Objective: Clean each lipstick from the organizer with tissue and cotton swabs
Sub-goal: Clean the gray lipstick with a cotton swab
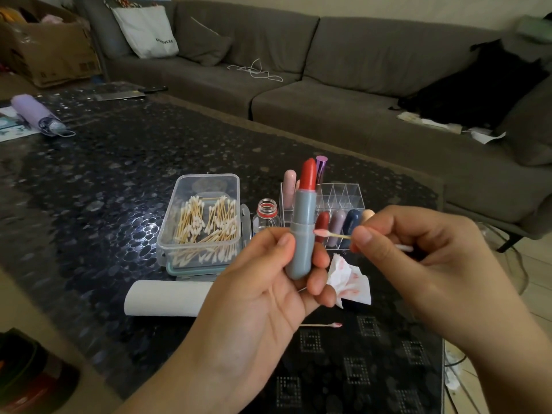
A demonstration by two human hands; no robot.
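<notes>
Judging by the stained tissue [349,279] and a used swab [321,325] on the tabletop [104,174], cleaning is under way, with several lipsticks in the organizer [343,201] seemingly left. The left hand [268,282] grips the grey lipstick [303,228] above the tabletop, its long axis near upright, red tip pointing up. The right hand [418,252] pinches a cotton swab [331,234], whose pink tip touches the tube's side.
</notes>
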